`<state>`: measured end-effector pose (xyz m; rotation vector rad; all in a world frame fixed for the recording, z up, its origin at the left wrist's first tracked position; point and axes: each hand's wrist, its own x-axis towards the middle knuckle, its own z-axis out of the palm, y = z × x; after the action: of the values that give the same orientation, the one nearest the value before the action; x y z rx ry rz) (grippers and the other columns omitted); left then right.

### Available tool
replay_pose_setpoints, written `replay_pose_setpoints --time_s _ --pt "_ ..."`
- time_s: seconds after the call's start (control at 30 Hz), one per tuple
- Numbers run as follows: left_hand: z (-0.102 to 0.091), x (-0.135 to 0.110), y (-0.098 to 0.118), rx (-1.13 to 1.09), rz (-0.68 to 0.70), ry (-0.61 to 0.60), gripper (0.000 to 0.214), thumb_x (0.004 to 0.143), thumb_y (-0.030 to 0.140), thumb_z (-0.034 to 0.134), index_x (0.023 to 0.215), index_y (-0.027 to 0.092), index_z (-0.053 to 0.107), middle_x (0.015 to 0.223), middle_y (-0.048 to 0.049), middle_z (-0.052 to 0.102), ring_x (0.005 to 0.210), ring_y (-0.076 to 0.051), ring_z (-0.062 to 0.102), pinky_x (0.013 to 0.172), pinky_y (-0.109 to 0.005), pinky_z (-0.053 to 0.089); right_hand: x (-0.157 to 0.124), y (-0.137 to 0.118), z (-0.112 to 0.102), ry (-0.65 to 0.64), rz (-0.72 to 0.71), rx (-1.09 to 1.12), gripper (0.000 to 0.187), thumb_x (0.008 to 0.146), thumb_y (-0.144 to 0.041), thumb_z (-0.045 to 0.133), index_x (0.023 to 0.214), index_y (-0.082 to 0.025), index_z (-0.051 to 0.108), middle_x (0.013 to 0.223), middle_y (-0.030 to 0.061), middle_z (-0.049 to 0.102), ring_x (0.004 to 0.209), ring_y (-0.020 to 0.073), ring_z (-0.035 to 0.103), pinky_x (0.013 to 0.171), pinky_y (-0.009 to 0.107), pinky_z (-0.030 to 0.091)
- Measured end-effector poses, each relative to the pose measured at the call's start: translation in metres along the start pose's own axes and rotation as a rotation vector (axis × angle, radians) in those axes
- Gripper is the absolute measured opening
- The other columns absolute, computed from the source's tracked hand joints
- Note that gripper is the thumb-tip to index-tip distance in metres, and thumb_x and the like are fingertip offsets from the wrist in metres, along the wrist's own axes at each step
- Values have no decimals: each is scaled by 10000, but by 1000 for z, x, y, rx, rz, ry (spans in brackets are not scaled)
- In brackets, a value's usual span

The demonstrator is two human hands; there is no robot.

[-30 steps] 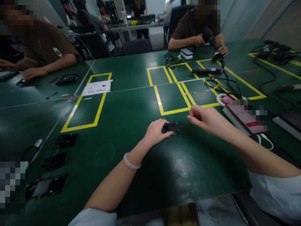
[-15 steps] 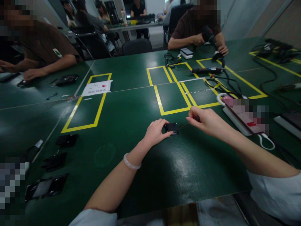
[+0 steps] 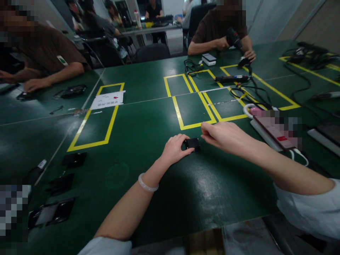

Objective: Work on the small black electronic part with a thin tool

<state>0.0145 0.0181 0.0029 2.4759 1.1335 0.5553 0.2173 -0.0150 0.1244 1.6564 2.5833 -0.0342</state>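
Note:
My left hand [image 3: 174, 151] grips the left end of a small black rectangular case [image 3: 192, 144] on the green table, thumb at its near edge and fingers behind it. Just right of the case, my right hand [image 3: 217, 134] is closed in a pinch with its knuckles up. A thin tool with a dark handle showed in that hand a moment earlier; the hand now covers it.
Several black parts [image 3: 74, 160] lie at the left. A phone on a pale stand [image 3: 276, 131] and cables [image 3: 255, 95] are at the right. Yellow tape [image 3: 183, 127] marks the table [image 3: 148, 120]. Across it, a person [image 3: 215, 32] holds a drill-like tool [image 3: 234, 38].
My right hand has moved left, close to the case, and the tool's thin shaft has gone out of sight. My left hand keeps its hold on the case.

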Motion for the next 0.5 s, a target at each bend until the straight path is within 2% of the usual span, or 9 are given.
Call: replay_pose_setpoints --time_s 0.13,0.33,0.5 --pt "3 1 3 8 -10 -13 310 843 441 630 1052 224 557 1003 -28 621 945 -221 588 828 -350 447 4 -4 -3 -20 -14 -53 180 911 -290 416 971 -193 556 706 62 670 633 205 618 504 282 172" --pt "3 0 4 9 -1 -16 323 843 459 630 1051 220 565 996 -29 621 937 -225 590 826 -358 452 8 -14 -6 -30 48 -84 242 933 -312 385 1001 -172 570 767 112 695 683 239 655 507 293 171" --pt "3 -2 1 0 2 -10 327 851 468 619 1056 219 569 993 -29 622 938 -223 593 822 -355 453 7 -6 -5 -57 -83 -19 186 912 -244 413 1041 -190 535 792 70 700 630 183 609 504 287 185"
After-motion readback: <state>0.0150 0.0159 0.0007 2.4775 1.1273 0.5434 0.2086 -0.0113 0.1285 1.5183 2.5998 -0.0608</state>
